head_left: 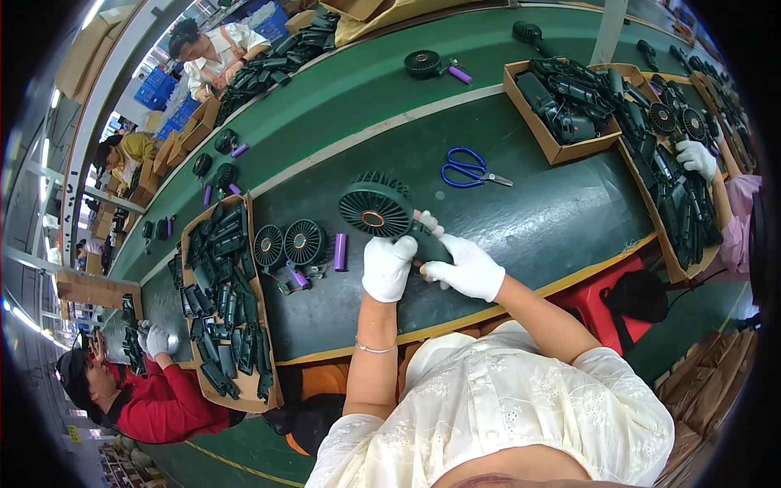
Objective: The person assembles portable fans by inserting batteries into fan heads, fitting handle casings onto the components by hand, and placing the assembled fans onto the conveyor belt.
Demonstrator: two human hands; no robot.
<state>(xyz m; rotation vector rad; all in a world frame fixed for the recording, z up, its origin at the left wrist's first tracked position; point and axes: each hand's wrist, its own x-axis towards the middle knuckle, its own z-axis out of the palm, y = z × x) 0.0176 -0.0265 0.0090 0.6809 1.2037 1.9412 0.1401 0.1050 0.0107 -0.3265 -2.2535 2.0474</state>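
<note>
Both my hands wear white gloves and hold one dark green handheld fan [376,205] above the bench. Its round grille with an orange ring at the centre tilts up at the upper left of my hands. My left hand [388,267] is closed around the handle just below the fan head. Lower on the handle, the fingers of my right hand [468,267] are wrapped around it, partly hidden behind it. Left of my hands lie two round fan heads [303,241] and a purple cylindrical battery [340,251]. Beyond them, blue-handled scissors [468,168] rest on the bench.
A cardboard box of green casing parts [232,301] stands at left; another box [561,110] sits at far right. A conveyor belt [358,106] beyond carries fans with batteries. Co-workers in red [175,398] and pink [739,220] work on either side. A red stool [598,301] is at right.
</note>
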